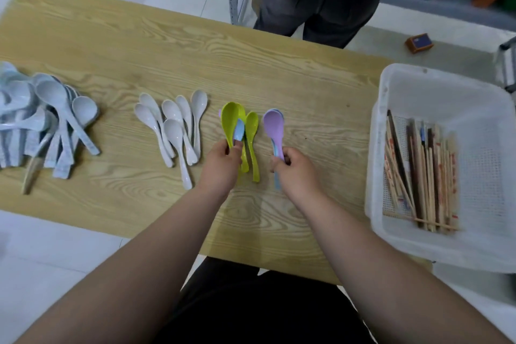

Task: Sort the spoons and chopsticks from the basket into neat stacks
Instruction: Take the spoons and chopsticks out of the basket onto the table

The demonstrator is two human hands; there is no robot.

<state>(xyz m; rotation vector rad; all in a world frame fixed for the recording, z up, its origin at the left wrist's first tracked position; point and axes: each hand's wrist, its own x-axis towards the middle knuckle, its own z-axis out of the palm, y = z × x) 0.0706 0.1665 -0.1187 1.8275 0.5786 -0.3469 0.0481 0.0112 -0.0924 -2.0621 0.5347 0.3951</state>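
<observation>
spoons lie in colour groups on the pale wood-grain worktop (167, 45), all on one side of the white perforated plastic basket (446, 75). nearest the basket is a lilac plastic spoon (274, 123) nested on others, next the lime-green plastic spoons (231, 117), farther off the glossy white spoons (173, 128), and farthest from the basket a loose heap of speckled grey-blue spoons (53, 95). the wooden chopsticks (427, 176), pale bamboo mixed with a few dark ones, lie inside the basket, not yet sorted.

the left hand (222, 165) pinches a small pale blue spoon (239, 131) by its handle, its bowl lying on the green ones. the right hand (293, 167) has its fingers curled round the handles of the lilac stack, where a blue handle shows beneath.

everything here is smooth moulded plastic, with rounded bowls and thin curved handles, so nested spoons likely slide on one another. lifting the blue spoon off at an angle could drag the green pair askew, since they lie touching and only loosely lined up. the lilac stack, held at the handle end only, could fan out at the bowls if the grip twists. the basket seems to hang past the worktop's edge at its near corner, so leaning on the rim while reaching for chopsticks might tip it.
</observation>
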